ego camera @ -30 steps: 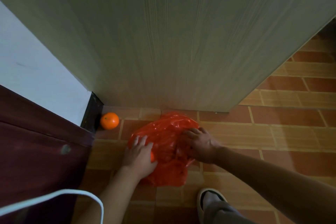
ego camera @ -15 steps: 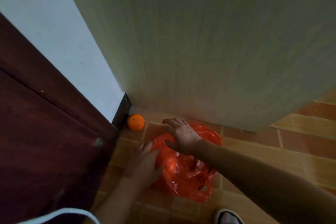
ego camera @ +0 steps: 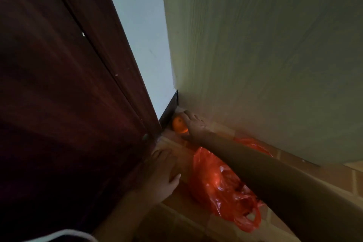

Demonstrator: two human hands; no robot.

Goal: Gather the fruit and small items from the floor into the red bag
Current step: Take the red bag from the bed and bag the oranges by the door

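An orange [ego camera: 179,126] lies on the tiled floor in the corner where the dark skirting meets the pale wooden panel. My right hand [ego camera: 195,128] reaches over it and curls around its right side, fingers touching it. The red plastic bag [ego camera: 222,186] lies crumpled on the floor under my right forearm, with its handle loop toward me. My left hand [ego camera: 164,173] rests flat on the floor left of the bag, fingers spread, holding nothing.
A dark red wooden door [ego camera: 64,104] fills the left side, close to my left hand. A pale wood-grain panel [ego camera: 265,55] stands on the right, with a strip of white wall [ego camera: 141,35] between. Brown tiled floor [ego camera: 334,175] shows at right.
My right hand has left the bag and reached forward to the orange in the corner. My left hand has come off the bag onto the floor. The view has swung left and closer.
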